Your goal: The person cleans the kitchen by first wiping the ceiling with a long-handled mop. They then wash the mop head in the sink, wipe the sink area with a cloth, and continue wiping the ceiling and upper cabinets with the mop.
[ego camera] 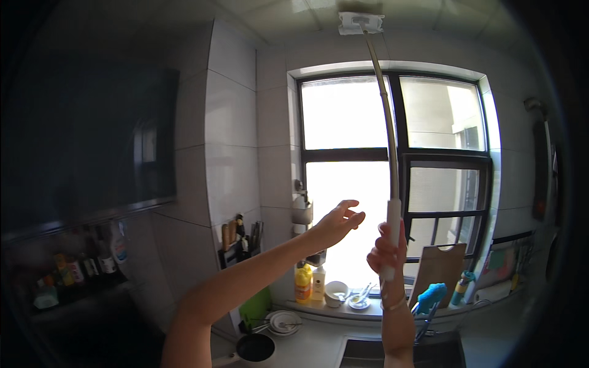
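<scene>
My right hand grips the white handle of a long pole that rises in front of the window. At its top a flat mop head with a white cloth is up at the ceiling; the cloth appears to touch it. To the left of the pole, my left hand is raised with bent, spread fingers and holds nothing. Bright daylight from the window lies behind both hands.
Below are a sink, a black pan and stacked plates. The windowsill bears a yellow bottle, a white bowl and a cutting board. A knife holder hangs left; a dark cabinet juts out.
</scene>
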{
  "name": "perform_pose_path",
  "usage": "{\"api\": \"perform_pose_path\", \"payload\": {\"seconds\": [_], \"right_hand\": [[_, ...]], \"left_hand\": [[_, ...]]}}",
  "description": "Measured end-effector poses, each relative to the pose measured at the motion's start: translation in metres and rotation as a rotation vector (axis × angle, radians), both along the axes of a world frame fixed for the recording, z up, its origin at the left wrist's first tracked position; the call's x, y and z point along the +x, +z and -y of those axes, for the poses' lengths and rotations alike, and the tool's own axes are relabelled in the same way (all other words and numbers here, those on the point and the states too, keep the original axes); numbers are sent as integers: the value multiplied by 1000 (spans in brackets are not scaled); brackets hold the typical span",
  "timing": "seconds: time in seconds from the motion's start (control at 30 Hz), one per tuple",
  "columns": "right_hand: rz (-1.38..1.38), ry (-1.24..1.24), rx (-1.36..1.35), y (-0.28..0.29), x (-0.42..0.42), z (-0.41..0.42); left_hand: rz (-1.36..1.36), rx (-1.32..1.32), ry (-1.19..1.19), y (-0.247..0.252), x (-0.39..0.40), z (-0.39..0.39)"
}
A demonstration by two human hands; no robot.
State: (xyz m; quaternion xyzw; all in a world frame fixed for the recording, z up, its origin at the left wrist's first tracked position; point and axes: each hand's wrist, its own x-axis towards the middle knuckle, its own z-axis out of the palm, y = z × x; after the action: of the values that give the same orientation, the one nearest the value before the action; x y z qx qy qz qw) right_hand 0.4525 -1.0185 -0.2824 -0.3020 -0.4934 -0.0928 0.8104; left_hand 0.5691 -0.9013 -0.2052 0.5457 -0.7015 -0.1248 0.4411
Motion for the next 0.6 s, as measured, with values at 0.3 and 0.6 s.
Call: {"api": "perform_pose_path", "payload": {"seconds": [0.3,0.6], "right_hand": [[-129,-656,-22,43,1,28],[-262,-986,12,49,-51,-6]], "left_hand": [[-233,16,-259,2,-28,54],[-265,-46,-323,17,-30,74]]}}
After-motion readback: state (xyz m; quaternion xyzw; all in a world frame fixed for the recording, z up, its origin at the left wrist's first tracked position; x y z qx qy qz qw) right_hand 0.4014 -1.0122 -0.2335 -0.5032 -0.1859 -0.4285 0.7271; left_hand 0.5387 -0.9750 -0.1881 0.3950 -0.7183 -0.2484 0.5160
